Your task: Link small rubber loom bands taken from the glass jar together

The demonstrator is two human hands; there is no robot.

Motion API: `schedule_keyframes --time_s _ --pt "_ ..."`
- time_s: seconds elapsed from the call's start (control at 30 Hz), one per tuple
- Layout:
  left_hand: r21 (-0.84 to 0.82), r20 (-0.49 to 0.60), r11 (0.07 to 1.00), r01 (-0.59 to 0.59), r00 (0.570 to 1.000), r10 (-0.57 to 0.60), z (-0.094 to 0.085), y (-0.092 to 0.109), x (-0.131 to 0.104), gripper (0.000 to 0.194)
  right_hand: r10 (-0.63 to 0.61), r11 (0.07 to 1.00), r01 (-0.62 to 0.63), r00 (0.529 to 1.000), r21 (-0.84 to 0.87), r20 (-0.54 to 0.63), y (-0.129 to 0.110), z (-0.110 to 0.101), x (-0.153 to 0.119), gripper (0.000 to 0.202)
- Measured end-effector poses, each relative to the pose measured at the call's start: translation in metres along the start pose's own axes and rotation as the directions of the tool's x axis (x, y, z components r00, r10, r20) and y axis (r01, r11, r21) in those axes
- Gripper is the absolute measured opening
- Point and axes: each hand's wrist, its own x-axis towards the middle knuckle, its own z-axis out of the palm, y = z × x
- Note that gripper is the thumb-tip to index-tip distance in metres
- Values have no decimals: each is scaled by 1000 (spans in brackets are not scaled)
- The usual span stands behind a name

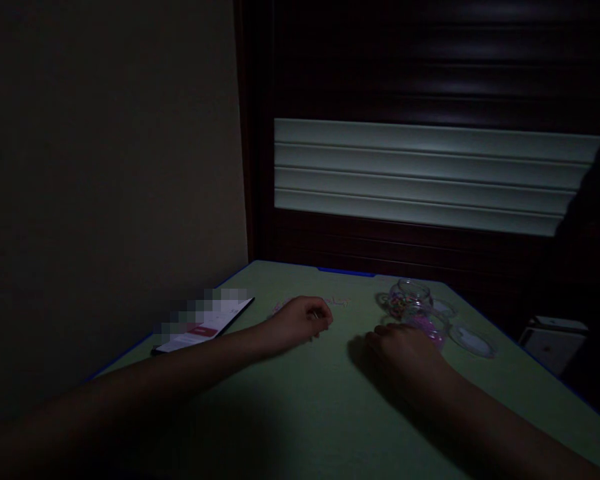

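Observation:
My left hand (300, 325) hovers over the middle of the green table, thumb and fingers curled into a pinch. A tiny thin thing seems to be at its fingertips, too dark and small to name. Behind that hand lies a scatter of small pinkish pieces (341, 302) on the tabletop. My right hand (405, 350) is closed, palm down, just in front of a clear jar with pink contents (433, 328); what its fingers hold, if anything, is hidden. A second clear jar (411, 292) with multicoloured small pieces stands behind the pink one.
Two clear round lids, one nearer (473, 341) and one farther (444, 307), lie right of the jars. A tablet-like screen (210, 327) rests at the left of the table (300, 413). Beyond the right edge is a pale device (555, 343). A wall and dark slatted panel border the table.

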Motion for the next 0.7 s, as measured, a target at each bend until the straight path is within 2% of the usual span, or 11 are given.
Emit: schedule_keyframes --time_s 0.07,0.13,0.23,0.37,0.47,0.7 --pt "176 -56 980 -93 993 104 -12 -3 4 15 -6 1000 6 1000 3 17 0 -1 0 16" --pt "338 -70 935 -108 988 140 -24 -7 7 17 -11 1000 10 1000 7 23 0 -1 0 16" --pt "539 -72 841 -54 991 110 -40 -10 10 16 4 1000 -4 1000 12 19 0 -1 0 18" --pt "759 -91 651 -6 989 116 -57 -13 10 19 13 1000 -13 1000 28 14 0 -2 0 21" --pt "822 -125 565 65 990 67 -64 -18 9 20 7 999 -8 1000 46 18 -1 -3 0 21" --pt "833 -60 552 39 998 20 -68 -27 11 21 -3 999 1 999 41 40 0 -1 1 20"
